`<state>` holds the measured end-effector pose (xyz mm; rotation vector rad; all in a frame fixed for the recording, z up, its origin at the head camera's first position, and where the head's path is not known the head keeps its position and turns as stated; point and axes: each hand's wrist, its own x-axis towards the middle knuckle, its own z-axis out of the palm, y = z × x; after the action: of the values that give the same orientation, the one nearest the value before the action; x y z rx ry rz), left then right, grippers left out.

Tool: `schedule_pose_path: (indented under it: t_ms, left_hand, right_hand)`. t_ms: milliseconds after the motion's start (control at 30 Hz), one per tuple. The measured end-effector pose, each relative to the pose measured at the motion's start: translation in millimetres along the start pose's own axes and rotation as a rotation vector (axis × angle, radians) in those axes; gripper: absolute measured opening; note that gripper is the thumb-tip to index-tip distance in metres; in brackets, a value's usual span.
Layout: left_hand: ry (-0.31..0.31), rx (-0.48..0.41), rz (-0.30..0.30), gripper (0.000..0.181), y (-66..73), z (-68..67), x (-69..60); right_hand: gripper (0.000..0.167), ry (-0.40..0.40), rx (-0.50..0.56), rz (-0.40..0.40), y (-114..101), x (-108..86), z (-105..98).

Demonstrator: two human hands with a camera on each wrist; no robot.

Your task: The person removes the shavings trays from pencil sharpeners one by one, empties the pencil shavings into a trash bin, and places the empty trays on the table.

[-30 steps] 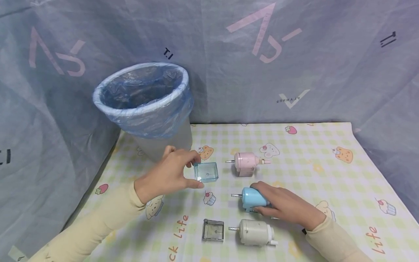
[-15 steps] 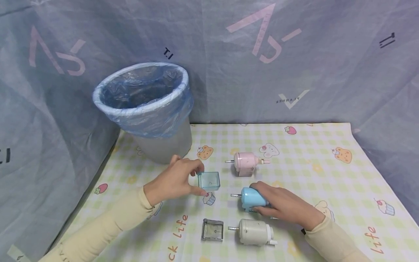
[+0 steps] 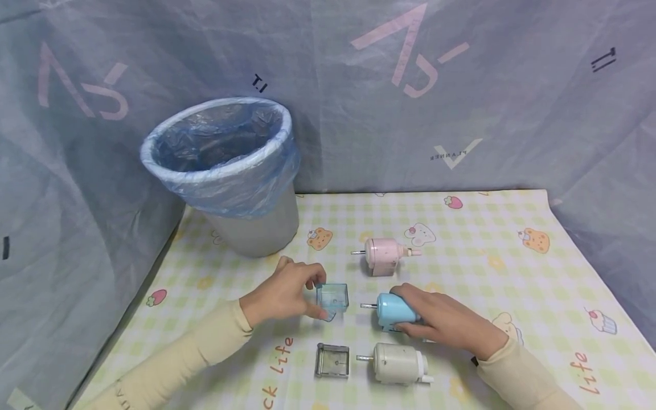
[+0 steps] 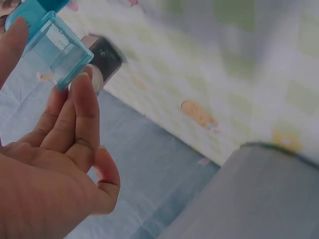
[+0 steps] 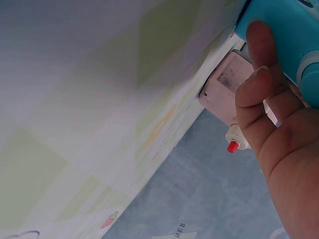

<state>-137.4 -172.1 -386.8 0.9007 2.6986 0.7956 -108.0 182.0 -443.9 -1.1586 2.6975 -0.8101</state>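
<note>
In the head view my left hand [image 3: 287, 291] pinches a clear blue, box-shaped drawer [image 3: 334, 296] between thumb and fingers. This drawer is held just left of a blue pencil sharpener [image 3: 396, 310], whose metal rod points towards it. My right hand [image 3: 441, 319] grips the sharpener's body from the right. The left wrist view has the see-through drawer [image 4: 60, 52] at my fingertips, close to the blue body. In the right wrist view my fingers lie against the blue sharpener [image 5: 289, 37].
Behind stands a pink sharpener [image 3: 383, 253] with its box underneath. Nearer the front are a beige sharpener [image 3: 400, 363] and a separate grey clear drawer [image 3: 333, 360]. A bin [image 3: 261, 228] with a blue bag stands at the back left on the checked tablecloth [image 3: 471, 239].
My left hand has brought the clear blue drawer nearer to me and slightly right, towards the blue sharpener. My right hand keeps its grip in place.
</note>
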Motion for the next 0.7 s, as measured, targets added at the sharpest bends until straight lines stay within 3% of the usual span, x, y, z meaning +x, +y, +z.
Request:
schedule_pose_path:
  t_ms: [233,700]
  left_hand:
    - [-0.022,-0.006,0.003,0.048,-6.5,10.8,4.9]
    - [-0.04,-0.021,0.003,0.05,-10.2,19.5,13.5]
  right_hand:
    - [0.045,-0.003,0.003,0.004,-1,0.4,-1]
    - [0.046,-0.009,0.0,0.012,-1,0.2,-2]
